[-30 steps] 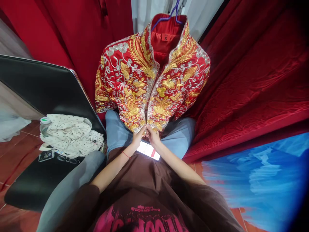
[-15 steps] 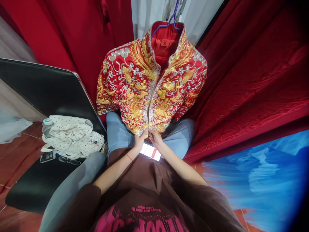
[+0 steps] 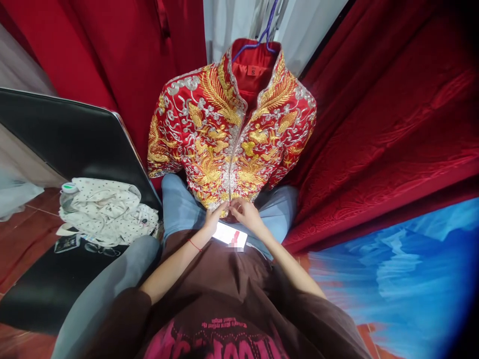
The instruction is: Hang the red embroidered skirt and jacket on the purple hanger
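Pinching the bottom hem of a red embroidered jacket (image 3: 232,144) with both hands, seated before red curtains (image 3: 374,124).

Hanging from a purple hanger (image 3: 267,35) straight ahead, front edges meeting down the middle, gold and silver embroidery across chest and sleeves, hem reaching down to the knees in light blue trousers (image 3: 179,204). Left hand (image 3: 213,222) closed on the hem's left corner, fingers together on the cloth; right hand (image 3: 245,213) clamped on the right corner just beside it, the two hands almost touching. Lit phone (image 3: 232,235) lying on the lap directly beneath the hands. Off to the left, a black chair (image 3: 56,144) carrying a crumpled white dotted cloth (image 3: 108,209).
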Tool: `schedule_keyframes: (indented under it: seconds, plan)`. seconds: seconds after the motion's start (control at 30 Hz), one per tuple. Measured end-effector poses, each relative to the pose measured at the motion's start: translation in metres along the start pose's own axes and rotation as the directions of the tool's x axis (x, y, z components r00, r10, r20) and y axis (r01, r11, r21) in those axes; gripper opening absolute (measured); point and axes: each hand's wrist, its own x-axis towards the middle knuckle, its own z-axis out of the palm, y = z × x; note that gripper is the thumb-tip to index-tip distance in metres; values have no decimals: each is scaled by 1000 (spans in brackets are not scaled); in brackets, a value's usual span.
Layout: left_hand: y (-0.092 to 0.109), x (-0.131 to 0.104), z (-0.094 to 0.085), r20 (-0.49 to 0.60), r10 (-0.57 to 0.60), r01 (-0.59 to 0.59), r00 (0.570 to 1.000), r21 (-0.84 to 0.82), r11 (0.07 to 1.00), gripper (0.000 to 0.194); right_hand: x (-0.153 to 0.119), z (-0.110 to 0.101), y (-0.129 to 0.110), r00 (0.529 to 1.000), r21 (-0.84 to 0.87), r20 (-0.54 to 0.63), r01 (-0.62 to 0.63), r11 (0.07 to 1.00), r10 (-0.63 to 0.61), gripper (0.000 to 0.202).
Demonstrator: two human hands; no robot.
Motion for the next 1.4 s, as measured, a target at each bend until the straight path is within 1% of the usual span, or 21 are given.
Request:
schedule_keyframes:
  seconds: [0.03, 0.07, 0.1, 0.17, 0.2, 0.27, 0.33, 0.43, 0.53, 0.6, 0.73, 0.87, 0.97, 1.1, 1.2, 1.27, 1.33, 1.4]
  plan:
    - [0, -1, 1, 27, 3, -2, 1000, -13, 1000, 57, 0, 0, -2, 999, -148, -29, 39, 988, -44, 11]
    - [0, -1, 1, 47, 7, -6, 999, -18, 1000, 58, -1, 0, -4, 997, -275, -32, 54, 960, -65, 12]
    - [1, -2, 1, 60, 10, -9, 998, -17, 1000, 58, -1, 0, -7, 997, -373, -32, 56, 926, -73, 15]
    - [2, -2, 1, 59, 6, -5, 998, -13, 1000, 58, -2, 0, -10, 996, -496, -39, 49, 867, -79, 20]
    - [3, -1, 1, 48, -2, 2, 999, -10, 1000, 57, -3, -1, -11, 996, -531, -38, 52, 846, -84, 22]
    - [5, -1, 1, 25, -30, 30, 999, -11, 999, 55, -3, -6, -12, 994, -565, 3, 95, 819, -114, 23]
    - [7, -1, 2, 9, -65, 65, 998, -22, 998, 52, -2, -12, -12, 981, -588, 72, 186, 787, -178, 24]
    - [8, 0, 2, 1, -88, 88, 996, -39, 995, 51, -2, -17, -9, 943, -651, 151, 322, 688, -298, 24]
    - [7, 1, 0, 4, -82, 82, 997, -43, 996, 53, 0, -16, -7, 920, -717, 179, 365, 593, -349, 21]
    - [6, 2, -1, 13, -86, 87, 996, -38, 996, 55, 1, -16, -6, 914, -734, 189, 374, 566, -359, 24]
    - [1, 3, -3, 43, -55, 56, 998, -28, 998, 61, 3, -20, -5, 910, -735, 215, 390, 555, -354, 29]
    - [-5, 8, -5, 68, -39, 40, 997, -4, 999, 63, 12, -22, -3, 917, -740, 199, 372, 560, -346, 25]
    - [-5, 13, -6, 39, -10, 10, 999, 13, 1000, 59, 23, -16, -1, 928, -710, 147, 340, 617, -342, 25]
    - [4, 17, -5, -14, 8, -8, 1000, 14, 1000, 58, 38, -6, 1, 937, -650, 82, 308, 695, -338, 23]
    - [7, 15, -5, -1, 10, -10, 1000, 24, 1000, 57, 47, -3, 1, 944, -623, -26, 242, 744, -329, 23]
    - [5, 14, -6, 21, -9, 8, 1000, 41, 999, 56, 53, -5, -1, 942, -607, -108, 191, 771, -318, 22]
    - [1, 13, -9, 37, -18, 16, 999, 55, 998, 54, 59, -10, -6, 934, -604, -149, 173, 778, -324, 22]
    - [-5, 15, -11, 49, -3, -1, 999, 76, 997, 54, 67, -18, -14, 918, -613, -187, 169, 772, -349, 24]
